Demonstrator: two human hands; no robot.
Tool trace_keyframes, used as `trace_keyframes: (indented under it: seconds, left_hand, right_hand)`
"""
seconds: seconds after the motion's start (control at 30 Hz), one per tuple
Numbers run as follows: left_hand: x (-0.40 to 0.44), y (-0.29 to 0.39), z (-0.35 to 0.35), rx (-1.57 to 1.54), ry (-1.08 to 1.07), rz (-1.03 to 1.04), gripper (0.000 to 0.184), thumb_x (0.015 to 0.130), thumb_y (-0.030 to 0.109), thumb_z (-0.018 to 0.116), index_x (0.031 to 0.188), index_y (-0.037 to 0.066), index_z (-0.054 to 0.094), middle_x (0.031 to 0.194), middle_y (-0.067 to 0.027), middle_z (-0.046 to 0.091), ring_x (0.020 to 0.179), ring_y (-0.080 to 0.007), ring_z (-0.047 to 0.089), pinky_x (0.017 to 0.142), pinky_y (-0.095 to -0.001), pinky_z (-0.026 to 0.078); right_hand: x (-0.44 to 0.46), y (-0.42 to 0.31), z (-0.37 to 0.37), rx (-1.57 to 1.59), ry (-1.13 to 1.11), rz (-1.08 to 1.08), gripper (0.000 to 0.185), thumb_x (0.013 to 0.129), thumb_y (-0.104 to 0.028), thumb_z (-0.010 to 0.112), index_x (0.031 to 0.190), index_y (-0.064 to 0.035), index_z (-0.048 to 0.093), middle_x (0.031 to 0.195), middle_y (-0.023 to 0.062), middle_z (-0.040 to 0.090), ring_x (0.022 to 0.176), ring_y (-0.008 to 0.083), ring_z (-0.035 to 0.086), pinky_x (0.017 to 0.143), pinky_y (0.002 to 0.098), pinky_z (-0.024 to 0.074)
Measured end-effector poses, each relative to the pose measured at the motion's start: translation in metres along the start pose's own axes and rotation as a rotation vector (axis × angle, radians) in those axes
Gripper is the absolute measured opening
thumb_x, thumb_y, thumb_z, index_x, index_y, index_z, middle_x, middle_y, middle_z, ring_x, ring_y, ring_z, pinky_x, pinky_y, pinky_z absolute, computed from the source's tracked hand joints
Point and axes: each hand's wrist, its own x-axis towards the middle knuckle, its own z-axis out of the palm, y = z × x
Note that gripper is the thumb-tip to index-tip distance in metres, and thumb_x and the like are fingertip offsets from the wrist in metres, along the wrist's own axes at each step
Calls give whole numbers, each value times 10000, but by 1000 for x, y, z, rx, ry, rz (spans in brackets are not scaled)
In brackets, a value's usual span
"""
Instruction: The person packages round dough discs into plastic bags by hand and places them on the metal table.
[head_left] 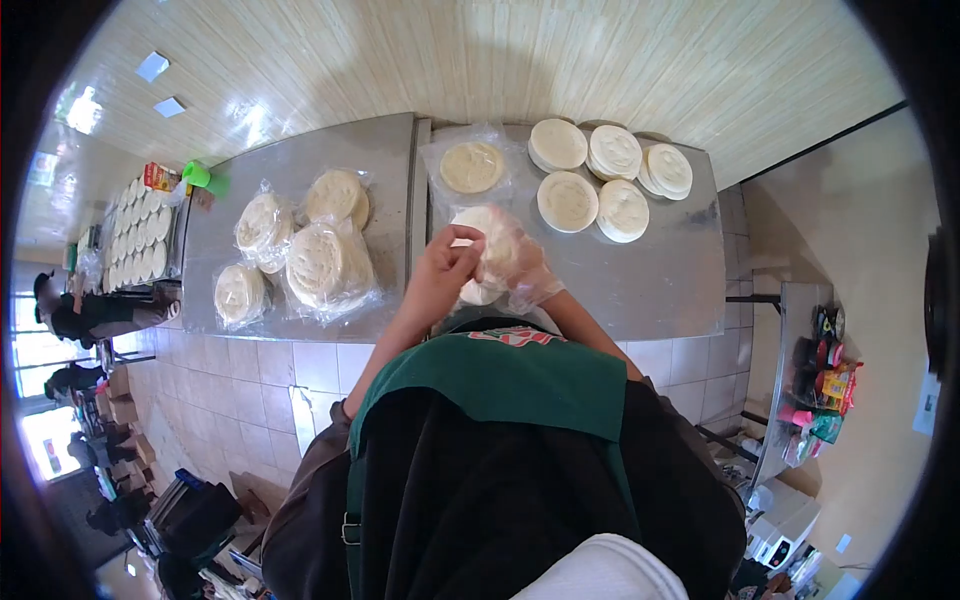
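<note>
Close to my body, above the near table edge, pale round flatbreads [482, 291] are between my two hands, partly covered by clear plastic. My left hand [445, 268] is closed, its thumb and fingers pinching the clear plastic bag [497, 240]. Plastic wraps over my right hand [532, 275], which grips the flatbreads from the right side; its fingers show only dimly through the film. Just beyond my hands, a single flatbread [472, 167] lies on a flat clear plastic sheet [440, 155].
Several stacks of bare flatbreads [568, 201] stand at the back right of the metal table [660, 280]. Bagged stacks [328, 265] sit on the left table. Farther left are a green cup [196, 174], a rack of dough rounds [138, 235] and a person [110, 315].
</note>
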Motion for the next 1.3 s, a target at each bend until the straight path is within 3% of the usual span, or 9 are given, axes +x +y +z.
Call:
trace_keyframes:
  seconds: [0.17, 0.3, 0.47, 0.67, 0.77, 0.97, 1.07, 1.17, 1.3]
  left_hand:
    - [4, -40, -34, 192, 556, 199, 410, 997, 390, 462, 1124, 13, 562, 903, -52, 650, 869, -110, 572, 754, -278, 461]
    - [6, -51, -23, -588, 301, -94, 364, 997, 353, 484, 1030, 28, 643, 926, -31, 652, 819, -99, 589, 751, -246, 474]
    - [2, -58, -15, -240, 449, 182, 346, 1007, 326, 471, 973, 34, 653, 829, -4, 639, 736, -65, 566, 643, -220, 444]
    - [5, -78, -30, -357, 743, 158, 362, 1020, 314, 444, 859, 42, 620, 720, 1, 583, 649, -51, 494, 586, -204, 385]
    - [-3, -75, -49, -204, 896, 65, 388, 1026, 318, 423, 830, 42, 613, 724, -12, 590, 670, -75, 528, 612, -217, 400]
    - [-32, -82, -166, 969, 1377, 43, 488, 924, 474, 540, 1002, 9, 662, 1105, -183, 600, 951, -376, 620, 847, -450, 477]
    - [-48, -94, -225, 1162, 1229, -512, 608, 810, 558, 645, 1042, -4, 647, 1058, -194, 623, 982, -384, 619, 832, -472, 493]
    - [-55, -93, -241, 1115, 1110, -553, 672, 704, 567, 735, 1040, -8, 649, 1039, -200, 647, 989, -371, 629, 812, -478, 506]
    - [-57, -119, -257, 1038, 1239, -498, 637, 673, 560, 746, 1068, 67, 660, 1083, -160, 665, 985, -360, 637, 838, -474, 499]
  right_hand:
    - [-6, -31, -31, 35, 6, -170, 819, 779, -265, 761, 1411, 10, 320, 1357, 169, 461, 1192, 217, 493, 1018, 308, 396]
    - [-10, -47, -26, 297, -86, -23, 733, 763, -210, 781, 1356, 11, 411, 1272, 153, 549, 1100, 201, 557, 958, 325, 444]
    - [-11, -53, -21, 206, -104, 304, 438, 793, -163, 762, 1180, -20, 615, 1019, 61, 682, 899, 153, 622, 809, 314, 511]
    - [-25, 71, 3, 231, 56, 486, 451, 833, -272, 735, 1182, -31, 582, 1055, 38, 662, 967, 162, 620, 853, 327, 512]
    - [-25, 80, 13, 1036, 529, 456, 483, 863, -288, 701, 1244, -42, 534, 1152, 39, 621, 1047, 194, 598, 861, 334, 509]
    - [-58, 183, -17, 698, 432, 819, 531, 865, -318, 687, 1286, -54, 499, 1238, 81, 574, 1111, 220, 574, 871, 352, 500]
    - [-77, 237, -25, 127, 270, 973, 585, 806, -336, 718, 1259, -21, 523, 1245, 150, 576, 1126, 262, 573, 905, 384, 488]
    - [-64, 138, -26, -517, 274, 1108, 614, 748, -342, 736, 1212, 17, 554, 1211, 216, 591, 1124, 328, 573, 943, 413, 464]
    - [-66, 181, -15, -590, 483, 719, 617, 726, -353, 739, 1218, -28, 562, 1233, 226, 558, 1150, 383, 531, 983, 446, 416]
